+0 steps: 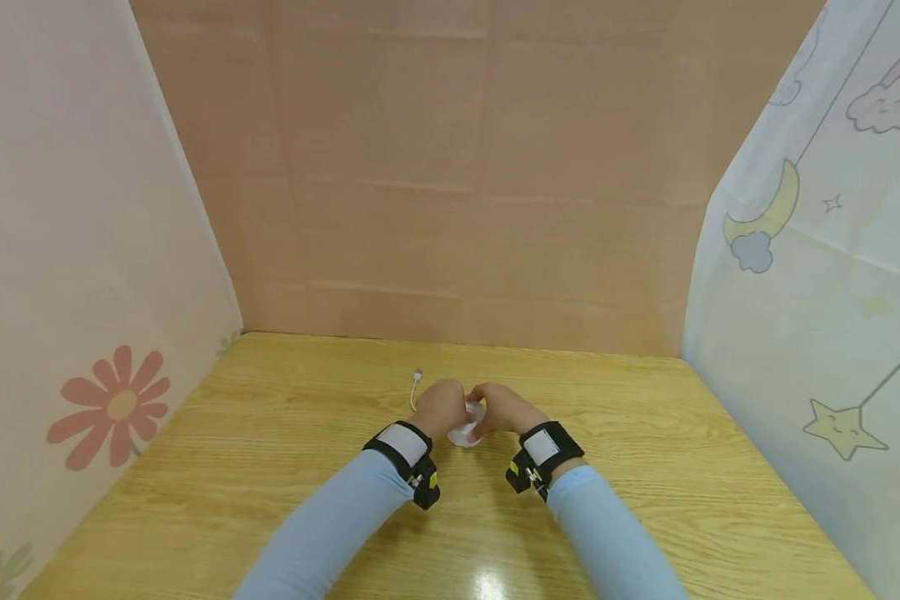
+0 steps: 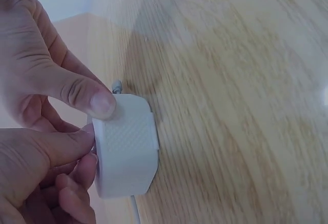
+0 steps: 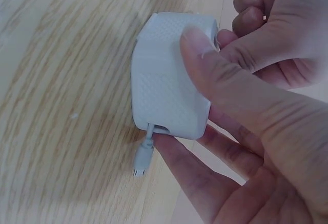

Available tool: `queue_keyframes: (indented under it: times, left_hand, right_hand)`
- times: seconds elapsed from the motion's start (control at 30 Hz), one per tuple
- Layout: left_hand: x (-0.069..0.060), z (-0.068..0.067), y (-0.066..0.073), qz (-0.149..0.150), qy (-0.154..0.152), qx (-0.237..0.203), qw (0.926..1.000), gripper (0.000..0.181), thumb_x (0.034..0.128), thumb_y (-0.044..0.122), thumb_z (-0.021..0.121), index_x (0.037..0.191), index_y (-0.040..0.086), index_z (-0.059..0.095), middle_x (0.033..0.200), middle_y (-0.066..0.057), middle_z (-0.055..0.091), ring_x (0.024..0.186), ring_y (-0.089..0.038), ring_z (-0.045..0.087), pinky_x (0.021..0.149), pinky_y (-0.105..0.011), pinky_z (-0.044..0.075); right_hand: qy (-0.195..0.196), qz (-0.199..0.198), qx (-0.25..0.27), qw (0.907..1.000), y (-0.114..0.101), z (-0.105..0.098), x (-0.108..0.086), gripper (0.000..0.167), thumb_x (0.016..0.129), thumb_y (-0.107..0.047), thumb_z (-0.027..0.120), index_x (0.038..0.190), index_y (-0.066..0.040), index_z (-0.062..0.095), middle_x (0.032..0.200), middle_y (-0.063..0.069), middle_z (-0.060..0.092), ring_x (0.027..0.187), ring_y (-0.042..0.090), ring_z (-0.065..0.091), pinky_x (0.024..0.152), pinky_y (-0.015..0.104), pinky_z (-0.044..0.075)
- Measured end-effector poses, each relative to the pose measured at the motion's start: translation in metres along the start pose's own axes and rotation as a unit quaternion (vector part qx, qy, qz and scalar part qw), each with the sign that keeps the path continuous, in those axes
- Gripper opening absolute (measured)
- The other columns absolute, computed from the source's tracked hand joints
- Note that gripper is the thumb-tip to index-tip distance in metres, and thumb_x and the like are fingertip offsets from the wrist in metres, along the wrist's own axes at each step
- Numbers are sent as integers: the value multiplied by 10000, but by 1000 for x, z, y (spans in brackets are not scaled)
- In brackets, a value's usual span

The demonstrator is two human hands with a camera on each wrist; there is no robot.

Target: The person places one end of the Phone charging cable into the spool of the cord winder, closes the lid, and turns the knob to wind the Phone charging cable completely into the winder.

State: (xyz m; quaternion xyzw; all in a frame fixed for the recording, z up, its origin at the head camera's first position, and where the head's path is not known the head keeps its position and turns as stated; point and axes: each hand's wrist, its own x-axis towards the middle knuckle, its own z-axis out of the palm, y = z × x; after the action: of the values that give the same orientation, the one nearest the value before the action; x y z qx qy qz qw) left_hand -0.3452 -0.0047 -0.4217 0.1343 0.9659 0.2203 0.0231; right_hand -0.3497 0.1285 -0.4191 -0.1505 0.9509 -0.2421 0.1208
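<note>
A white cable winder (image 1: 462,436) with a textured side stands on the wooden table between both hands. My right hand (image 1: 501,407) holds it, the thumb on its side wall and fingers beneath one end, as the right wrist view shows. Curled at its upper rim are the fingers of my left hand (image 1: 442,407); in the left wrist view (image 2: 46,157) their tips dip inside, where what they pinch is hidden. From one end pokes a small micro-USB plug (image 3: 143,155). A white cable (image 2: 135,209) leaves the opposite end, and its USB plug (image 1: 417,375) lies on the table beyond the left hand.
The wooden table (image 1: 307,433) runs back to a plain brown backdrop (image 1: 465,183). Patterned cloth hangs on both sides, with a red flower (image 1: 122,406) on the left and a yellow star (image 1: 843,427) on the right.
</note>
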Motion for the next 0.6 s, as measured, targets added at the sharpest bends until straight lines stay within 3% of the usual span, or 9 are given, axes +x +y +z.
queue_keyframes:
  times: [0.17,0.3,0.4,0.5,0.6]
  left_hand:
    - [6,3,-9,357,-147,-48,9992,271,840,147,747,605,95,624,587,24,565,514,-87,443,480,-220,354]
    - [10,2,-15,779,-316,-25,9965,146,843,125,743,709,79,707,728,0,670,616,-99,542,553,-222,439]
    - [12,-2,-18,1109,-541,34,9924,46,857,118,729,829,86,747,895,-17,719,789,-130,635,680,-245,508]
    - [13,-5,-21,1377,-715,188,9877,61,873,118,707,901,108,760,1003,-7,723,931,-146,651,780,-264,519]
    - [15,-6,-24,1604,-733,431,9834,75,877,126,695,910,133,762,1031,17,721,946,-129,649,784,-251,514]
  right_hand:
    - [9,-28,-121,9999,1,0,0,595,671,-136,888,1196,-40,625,1237,104,625,1128,272,577,944,419,477]
    - [30,-41,-158,9999,2,0,2,588,666,-147,893,1181,-48,627,1226,88,630,1110,251,581,927,404,480]
    - [24,-47,-139,9999,2,-1,2,588,663,-155,895,1176,-51,627,1202,80,639,1088,239,585,925,406,480]
    - [8,-68,-112,9999,2,-1,3,589,658,-156,898,1171,-51,628,1183,77,645,1087,241,587,932,415,478]
    - [-33,-55,-73,10000,2,-1,3,590,659,-155,897,1174,-51,627,1189,80,643,1104,249,583,944,425,473]
